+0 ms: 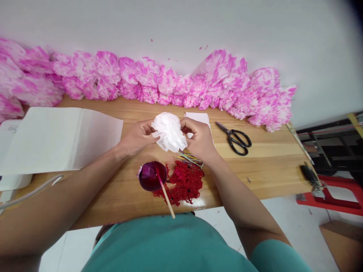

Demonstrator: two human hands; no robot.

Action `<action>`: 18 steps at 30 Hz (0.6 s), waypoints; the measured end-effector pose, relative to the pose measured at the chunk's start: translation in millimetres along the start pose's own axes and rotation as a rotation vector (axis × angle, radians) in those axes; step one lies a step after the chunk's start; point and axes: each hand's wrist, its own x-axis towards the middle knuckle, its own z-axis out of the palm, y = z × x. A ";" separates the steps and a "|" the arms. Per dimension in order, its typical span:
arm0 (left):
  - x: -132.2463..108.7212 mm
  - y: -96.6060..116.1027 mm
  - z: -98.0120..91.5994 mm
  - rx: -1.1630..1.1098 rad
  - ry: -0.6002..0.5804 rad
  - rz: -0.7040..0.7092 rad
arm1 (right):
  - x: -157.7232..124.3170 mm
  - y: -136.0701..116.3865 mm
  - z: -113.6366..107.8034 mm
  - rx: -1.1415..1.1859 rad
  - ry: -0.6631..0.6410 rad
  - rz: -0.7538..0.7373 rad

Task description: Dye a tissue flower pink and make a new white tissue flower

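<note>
Stretching along the wall (141,22) from the far left, pink flowers (147,75) are crowding the back of the counter (272,158). Below them at the left, a big white sheet (48,139) is lying partly over a white device (17,183), its crease running near the right part, and a pale cord (36,191) is passing by our left forearm.

Our left hand (138,135) is pinching the near-left edge of a white flower (169,131), which we are holding up over the middle of the counter, its layered petals fanning out. Closer to us, a dark bowl (147,188) is holding deep purple-red liquid, and a stick (170,204) is leaning on its rim, the stained end sitting inside and the plain end pointing toward our green shirt (167,241).

Just beside the bowl, red yarn (184,181) is lying heaped, with thin stems (191,158) showing behind it. Our right hand (198,138) is grasping the white flower's right side between bent fingers; behind this hand, white paper (198,118) is lying partly hidden.

Farther right, black-handled scissors (230,132) are resting with blades pointing to the wall. Past the counter's right end, a red stool (340,207) is standing near a brown box (343,241).
</note>
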 end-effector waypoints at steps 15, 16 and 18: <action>-1.0 1.4 3.3 0.048 0.045 0.020 | -2.4 -0.2 -0.3 -0.321 0.005 -0.200; -1.0 2.8 3.3 0.056 0.034 0.024 | -2.8 -0.6 0.0 -0.328 0.006 -0.208; -0.8 5.3 2.5 0.068 0.015 0.032 | -3.0 -1.1 0.6 -0.319 0.005 -0.204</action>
